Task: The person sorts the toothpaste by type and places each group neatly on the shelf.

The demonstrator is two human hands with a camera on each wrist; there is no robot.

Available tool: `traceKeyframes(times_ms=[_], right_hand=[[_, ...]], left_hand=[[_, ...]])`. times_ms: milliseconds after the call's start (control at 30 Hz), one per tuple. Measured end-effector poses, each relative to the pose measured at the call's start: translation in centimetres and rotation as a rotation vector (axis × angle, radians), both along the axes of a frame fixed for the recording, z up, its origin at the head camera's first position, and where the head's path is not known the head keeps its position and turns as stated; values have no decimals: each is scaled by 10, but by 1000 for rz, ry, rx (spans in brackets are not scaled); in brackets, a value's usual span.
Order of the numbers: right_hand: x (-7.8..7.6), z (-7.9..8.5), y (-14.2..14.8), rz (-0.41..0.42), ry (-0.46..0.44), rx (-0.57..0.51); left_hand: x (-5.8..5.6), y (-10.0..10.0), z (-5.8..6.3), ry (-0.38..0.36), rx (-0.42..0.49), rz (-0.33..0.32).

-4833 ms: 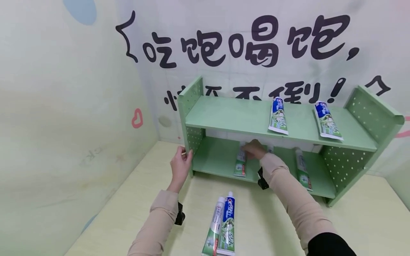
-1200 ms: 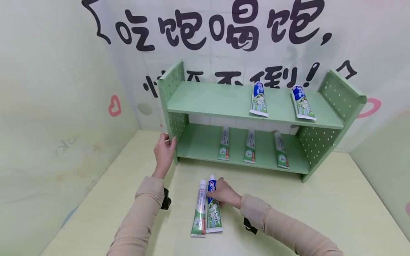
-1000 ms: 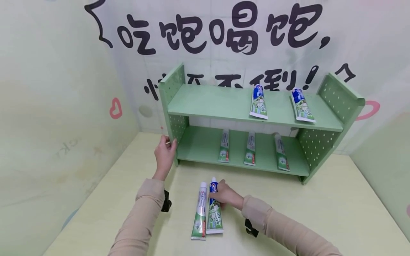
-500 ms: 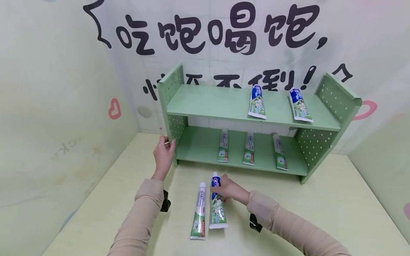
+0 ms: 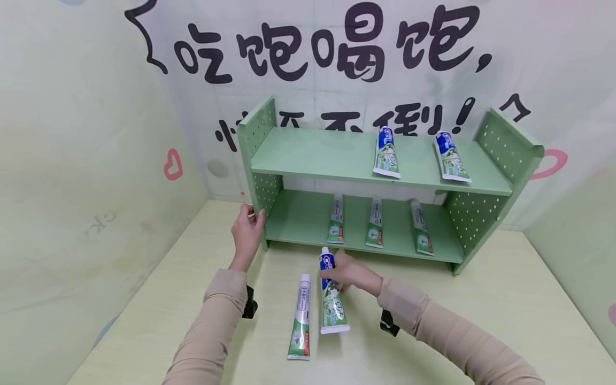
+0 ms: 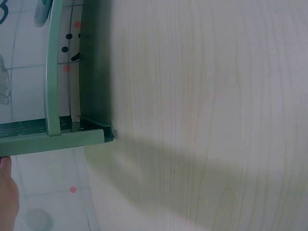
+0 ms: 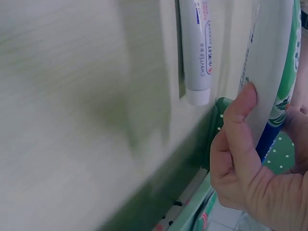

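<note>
My right hand grips a blue-and-green toothpaste tube near its cap end, thumb on the front. The tube is lifted off the table and tilted, just in front of the shelf. In the right wrist view, fingers curl against the white back of that tube. My left hand holds the left side panel of the green two-tier shelf; only part of it shows in the left wrist view. A silver-and-green toothpaste tube lies on the table between my arms.
Two blue-and-green tubes, one left and one right, lie on the upper tier. Three silver-and-green tubes, left, middle and right, lie on the lower tier. Walls stand behind and at both sides.
Earlier my right hand was at the lower tier's tubes. It then took the blue-and-green tube from beside the silver one and raised it toward the shelf. My left hand stays at the panel.
</note>
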State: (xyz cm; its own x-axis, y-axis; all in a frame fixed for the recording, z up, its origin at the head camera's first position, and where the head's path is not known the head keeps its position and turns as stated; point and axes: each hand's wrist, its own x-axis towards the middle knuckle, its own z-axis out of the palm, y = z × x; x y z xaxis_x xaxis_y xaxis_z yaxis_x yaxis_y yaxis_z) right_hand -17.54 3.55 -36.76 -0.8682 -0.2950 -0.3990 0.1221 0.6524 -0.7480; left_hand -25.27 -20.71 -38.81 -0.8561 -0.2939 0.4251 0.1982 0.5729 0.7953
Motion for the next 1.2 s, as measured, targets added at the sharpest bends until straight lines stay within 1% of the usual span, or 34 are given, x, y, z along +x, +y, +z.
traceKeyframes(times_ms=[333,700,1033,1200], right_hand=[[-3,21,2,26,2,-27],[-7,37,-3,12,6,9],[-9,57,-4,27,36,12],[-9,68,-5,16,39,10]], left_hand=[[-2,-1,-1,13,-7,0],[-2,0,-2,17,-11,4],[-1,0,-1,14,-7,5],[0,0,-1,10,-12,4]])
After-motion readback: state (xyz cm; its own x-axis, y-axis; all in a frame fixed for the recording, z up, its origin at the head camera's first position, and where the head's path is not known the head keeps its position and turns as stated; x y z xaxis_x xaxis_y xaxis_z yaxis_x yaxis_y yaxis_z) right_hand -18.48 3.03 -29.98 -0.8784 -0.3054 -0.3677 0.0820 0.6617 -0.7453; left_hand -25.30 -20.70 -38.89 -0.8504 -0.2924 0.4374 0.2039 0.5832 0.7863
